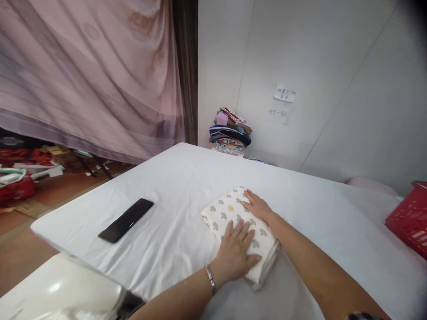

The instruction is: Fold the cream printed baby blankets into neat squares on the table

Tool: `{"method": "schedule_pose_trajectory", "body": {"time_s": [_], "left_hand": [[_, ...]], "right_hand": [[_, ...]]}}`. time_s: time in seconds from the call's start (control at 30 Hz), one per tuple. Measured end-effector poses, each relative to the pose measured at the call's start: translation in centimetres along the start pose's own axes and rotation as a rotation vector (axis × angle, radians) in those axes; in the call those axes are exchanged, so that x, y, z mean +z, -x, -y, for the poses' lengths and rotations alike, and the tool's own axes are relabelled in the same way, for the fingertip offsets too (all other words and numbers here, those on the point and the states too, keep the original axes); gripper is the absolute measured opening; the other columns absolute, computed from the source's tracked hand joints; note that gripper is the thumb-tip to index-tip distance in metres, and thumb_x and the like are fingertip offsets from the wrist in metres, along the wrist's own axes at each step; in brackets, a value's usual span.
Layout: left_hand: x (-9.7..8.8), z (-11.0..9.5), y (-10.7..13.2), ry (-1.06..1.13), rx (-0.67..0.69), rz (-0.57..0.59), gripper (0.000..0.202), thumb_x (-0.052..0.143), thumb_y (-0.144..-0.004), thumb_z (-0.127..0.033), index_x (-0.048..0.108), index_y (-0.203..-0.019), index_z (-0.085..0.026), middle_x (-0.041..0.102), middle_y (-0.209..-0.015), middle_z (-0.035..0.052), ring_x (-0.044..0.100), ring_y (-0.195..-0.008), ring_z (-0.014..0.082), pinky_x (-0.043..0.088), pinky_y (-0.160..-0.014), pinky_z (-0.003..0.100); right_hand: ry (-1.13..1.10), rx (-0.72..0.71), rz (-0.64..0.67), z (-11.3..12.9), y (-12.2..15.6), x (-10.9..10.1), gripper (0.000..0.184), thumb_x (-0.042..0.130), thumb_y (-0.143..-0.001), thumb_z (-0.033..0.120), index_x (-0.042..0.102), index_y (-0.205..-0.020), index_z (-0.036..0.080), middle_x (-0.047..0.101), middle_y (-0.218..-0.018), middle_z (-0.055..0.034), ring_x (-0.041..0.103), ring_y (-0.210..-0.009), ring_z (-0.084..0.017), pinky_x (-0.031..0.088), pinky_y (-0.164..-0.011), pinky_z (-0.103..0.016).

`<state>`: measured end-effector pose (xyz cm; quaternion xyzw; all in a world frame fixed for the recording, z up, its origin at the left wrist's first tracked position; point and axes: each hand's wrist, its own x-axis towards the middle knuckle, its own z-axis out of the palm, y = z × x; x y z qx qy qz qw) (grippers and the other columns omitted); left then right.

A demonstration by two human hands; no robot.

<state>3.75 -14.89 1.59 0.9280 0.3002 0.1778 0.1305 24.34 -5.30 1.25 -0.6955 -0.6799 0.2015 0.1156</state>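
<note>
A white cloth (223, 216) printed with grey shapes and one yellow mark lies folded into a thick rectangle on the white-covered table. My left hand (236, 251), a silver bracelet on its wrist, rests flat on the near part of the bundle with fingers spread. Farther back, my right hand (257, 205) lies on the far right edge of the same cloth, fingers stretched out. Neither hand grips the fabric. The underside of the bundle is hidden; layered folds show at its near right end.
A black phone-like slab (126, 220) lies left on the table (167, 178). Folded clothes (231, 131) are stacked beyond the far edge by the wall. A red basket (410, 218) stands at right. A pink curtain (100, 66) hangs at left; a white glossy object (66, 284) sits near left.
</note>
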Motion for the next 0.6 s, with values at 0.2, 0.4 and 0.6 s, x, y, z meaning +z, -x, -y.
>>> {"method": "schedule_pose_trajectory", "body": {"time_s": [0.2, 0.4, 0.6], "left_hand": [[-1.7, 1.0, 0.9, 0.144, -0.018, -0.119, 0.041, 0.048, -0.084, -0.045, 0.054, -0.120, -0.026, 0.047, -0.136, 0.0056, 0.033, -0.131, 0.0258, 0.019, -0.109, 0.053], [-1.7, 3.9, 4.1, 0.635, -0.608, -0.518, 0.046, 0.053, -0.081, -0.039, 0.047, -0.123, -0.022, 0.045, -0.135, 0.0113, 0.039, -0.127, 0.0267, 0.038, -0.099, 0.047], [-2.1, 1.5, 6.1, 1.521, -1.033, -0.417, 0.058, 0.062, -0.075, -0.044, 0.043, -0.125, -0.022, 0.042, -0.139, 0.0112, 0.042, -0.126, 0.0264, 0.044, -0.095, 0.041]], "right_hand": [[-0.292, 0.128, -0.013, -1.5, 0.7, -2.2, 0.076, 0.051, -0.080, 0.051, 0.024, -0.144, 0.020, 0.032, -0.145, -0.0072, 0.032, -0.131, -0.022, 0.024, -0.109, -0.032], [-0.390, 0.331, 0.243, -3.4, 2.4, -5.4, 0.067, 0.062, -0.070, 0.057, 0.052, -0.125, 0.018, 0.047, -0.134, -0.0132, 0.051, -0.116, -0.028, 0.043, -0.094, -0.037], [-0.732, 0.457, 0.555, -2.7, 3.0, -6.9, 0.059, 0.071, -0.065, 0.051, 0.058, -0.109, 0.015, 0.060, -0.119, -0.0154, 0.061, -0.102, -0.027, 0.053, -0.080, -0.038]]}}
